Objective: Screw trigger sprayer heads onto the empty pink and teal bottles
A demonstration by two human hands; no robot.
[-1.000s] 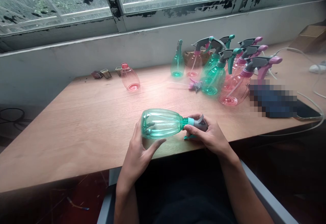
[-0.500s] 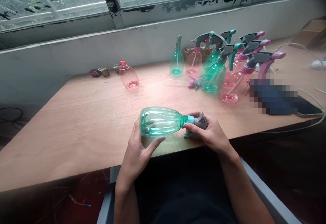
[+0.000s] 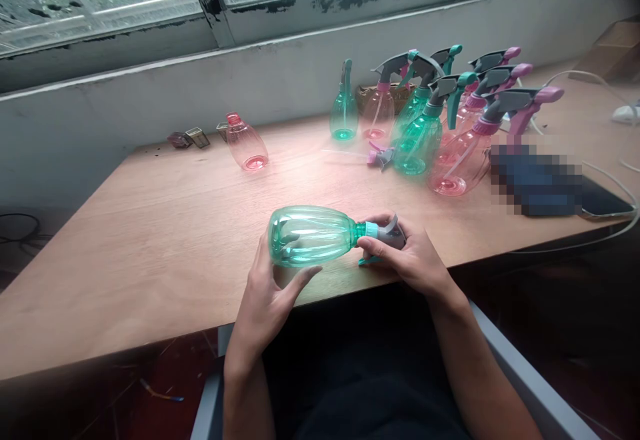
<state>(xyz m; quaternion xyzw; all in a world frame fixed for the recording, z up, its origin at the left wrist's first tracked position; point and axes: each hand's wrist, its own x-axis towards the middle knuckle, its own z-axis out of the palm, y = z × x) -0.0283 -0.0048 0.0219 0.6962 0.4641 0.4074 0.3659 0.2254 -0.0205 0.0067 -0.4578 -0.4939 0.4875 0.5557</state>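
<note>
A clear green spray bottle [image 3: 313, 235] lies sideways in the air above the table's front edge, its base toward the left. My left hand [image 3: 270, 293] holds the base end, with fingers behind the bottle showing faintly through the plastic and the thumb out below it. My right hand [image 3: 405, 253] is closed around the grey spray head [image 3: 393, 232] at the neck, its thumb by the light teal collar [image 3: 371, 229]. The teal trigger [image 3: 370, 261] pokes out beneath that hand. Some right fingers are hidden behind the head.
A pink bottle without a head [image 3: 247, 143] stands at the back left. Several green and pink spray bottles [image 3: 417, 143] crowd the back right. A loose pink-and-grey spray head [image 3: 381, 156] lies before them. A phone [image 3: 607, 195] and a white cable [image 3: 615, 230] lie at the right.
The whole view has shifted slightly, so the table things appear a little higher and further left. Both hands keep their hold on the green spray bottle, with hardly any movement.
</note>
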